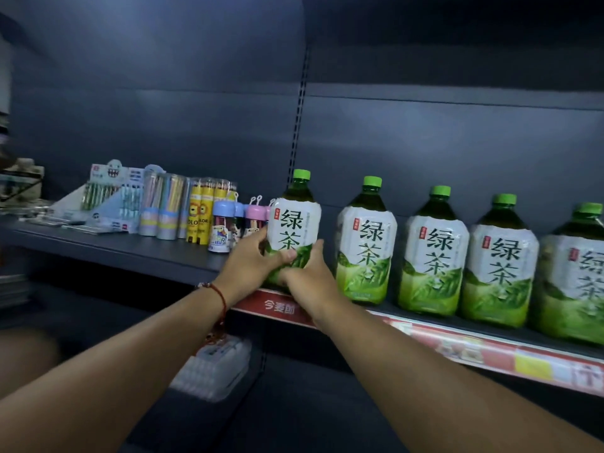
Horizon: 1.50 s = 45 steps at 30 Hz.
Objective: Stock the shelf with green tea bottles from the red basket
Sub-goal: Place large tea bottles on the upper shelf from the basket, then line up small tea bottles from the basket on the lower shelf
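Five green tea bottles stand on the shelf as I look along it from the left. At the left end sit tubes of coloured pencils and small pastel pencil cases, close beside the spot I am filling. My left hand wraps the lower left side of the leftmost bottle, thumb across its label, and my right hand clasps its lower right, so both grip the same bottle near the front edge. To its right four stocked bottles run in a row toward the right end. The red basket is out of view. My worry: the base sits so near the edge that letting go early could tip it off, and sliding it left could knock over the pencil cases.
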### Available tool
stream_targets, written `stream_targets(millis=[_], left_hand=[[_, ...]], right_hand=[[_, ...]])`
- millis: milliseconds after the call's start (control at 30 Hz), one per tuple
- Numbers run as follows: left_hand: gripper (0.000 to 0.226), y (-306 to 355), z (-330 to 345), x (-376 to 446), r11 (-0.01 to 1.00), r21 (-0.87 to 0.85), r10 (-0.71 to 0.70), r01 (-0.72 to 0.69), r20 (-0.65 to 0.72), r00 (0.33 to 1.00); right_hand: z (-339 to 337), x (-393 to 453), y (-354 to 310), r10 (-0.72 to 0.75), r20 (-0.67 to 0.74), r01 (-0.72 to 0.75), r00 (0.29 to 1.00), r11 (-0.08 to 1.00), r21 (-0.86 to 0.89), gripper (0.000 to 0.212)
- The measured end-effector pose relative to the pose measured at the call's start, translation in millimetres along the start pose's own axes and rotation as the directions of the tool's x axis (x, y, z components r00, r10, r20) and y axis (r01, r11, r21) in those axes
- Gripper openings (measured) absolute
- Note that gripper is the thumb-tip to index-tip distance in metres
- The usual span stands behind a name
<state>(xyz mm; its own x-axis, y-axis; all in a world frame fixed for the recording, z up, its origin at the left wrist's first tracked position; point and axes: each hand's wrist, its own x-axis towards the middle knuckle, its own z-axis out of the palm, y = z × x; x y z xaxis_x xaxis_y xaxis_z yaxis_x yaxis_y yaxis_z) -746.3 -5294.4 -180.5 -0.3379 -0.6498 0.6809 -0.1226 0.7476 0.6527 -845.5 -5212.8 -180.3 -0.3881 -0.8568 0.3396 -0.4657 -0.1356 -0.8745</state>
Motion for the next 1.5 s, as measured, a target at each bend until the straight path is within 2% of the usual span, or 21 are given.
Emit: stream_targets(millis=[200,300,367,433,500,533,600,767,900,1000,1100,1200,1367,1500], left_hand=[[0.042,-1,5,0,0.996,0.083,0.015,-0.016,0.009,1.0],[0.047,7,-1,-14,0.982,0.191,-0.004,-0.004,0.042,0.999],[0.054,12,-5,-31,0.949,0.315,0.0,-0.023,0.072,0.997],[0.058,18,-9,-55,0.895,0.442,0.029,-0.061,0.079,0.996],[0.058,26,-11,-81,0.826,0.547,0.094,-0.137,0.106,0.99],[0.056,32,-10,-97,0.783,0.593,0.135,-0.188,0.134,0.982],[0.062,39,-2,-128,0.707,0.655,0.175,-0.266,0.202,0.964],[0.073,65,54,-217,0.657,0.663,0.075,-0.36,0.417,0.906],[0.086,96,112,-290,0.734,0.556,-0.012,-0.39,0.585,0.811],[0.091,119,161,-343,0.746,0.486,-0.013,-0.455,0.695,0.719],[0.087,141,211,-396,0.782,0.397,0.001,-0.48,0.77,0.639],[0.083,162,257,-445,0.814,0.295,0.052,-0.5,0.82,0.57],[0.076,189,321,-505,0.804,0.159,0.107,-0.573,0.909,0.403],[0.074,210,369,-542,0.769,0.027,0.155,-0.639,0.962,0.227]], right_hand=[[4,12,1,0.025,-0.034,-0.026,0.999,0.999,-0.034,0.122],[1,-2,-5,-0.002,-0.037,-0.002,0.999,0.994,-0.11,0.109],[-6,-23,-12,-0.066,-0.003,0.063,0.998,0.966,-0.252,0.092],[-17,-51,-15,-0.113,0.122,0.159,0.986,0.861,-0.483,0.086],[-35,-84,-11,-0.132,0.238,0.264,0.962,0.665,-0.698,0.086],[-46,-103,-7,-0.143,0.26,0.292,0.955,0.599,-0.746,0.084],[-68,-141,6,-0.148,0.256,0.294,0.955,0.543,-0.787,0.081],[-124,-234,72,0.046,0.237,0.197,0.97,0.418,-0.887,0.083],[-170,-322,127,0.222,0.144,0.055,0.964,0.365,-0.929,0.082],[-204,-391,165,0.342,0.055,-0.068,0.938,0.336,-0.939,0.082],[-236,-460,199,0.447,-0.045,-0.2,0.894,0.305,-0.931,0.081],[-266,-526,226,0.545,-0.143,-0.331,0.826,0.264,-0.906,0.082],[-304,-614,264,0.679,-0.265,-0.505,0.684,0.179,-0.845,0.079],[-330,-664,294,0.746,-0.354,-0.625,0.564,0.106,-0.773,0.086]])
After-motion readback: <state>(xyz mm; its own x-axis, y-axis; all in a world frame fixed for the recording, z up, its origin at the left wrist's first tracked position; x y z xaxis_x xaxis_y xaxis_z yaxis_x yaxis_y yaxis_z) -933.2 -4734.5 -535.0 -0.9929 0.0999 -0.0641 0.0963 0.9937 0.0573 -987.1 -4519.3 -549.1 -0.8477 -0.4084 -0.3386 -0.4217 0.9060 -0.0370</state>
